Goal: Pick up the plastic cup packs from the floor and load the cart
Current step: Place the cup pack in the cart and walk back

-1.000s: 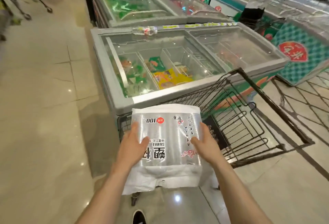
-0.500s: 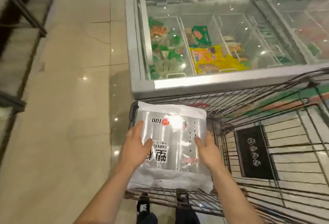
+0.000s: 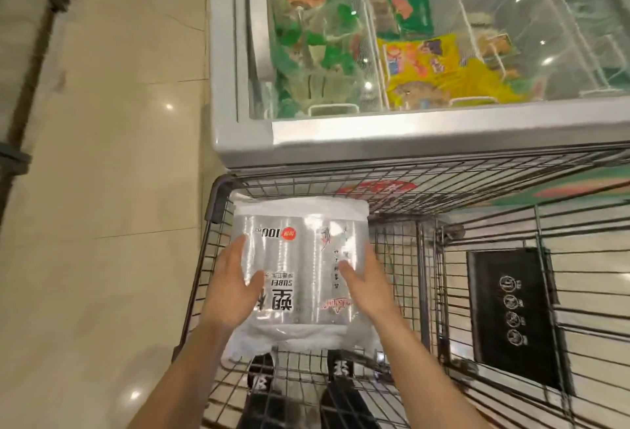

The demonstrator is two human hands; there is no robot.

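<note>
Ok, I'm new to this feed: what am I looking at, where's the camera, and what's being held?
There is no machine: a person wears one camera on the head, looking down at their own bare hands. The left hand and right hand grip a pack of plastic cups by its sides, inside the left end of a wire cart. Whether it touches the cart's bottom I cannot tell. Beyond the cart stands a glass-topped freezer holding food packets; tiled floor lies to the left.
</note>
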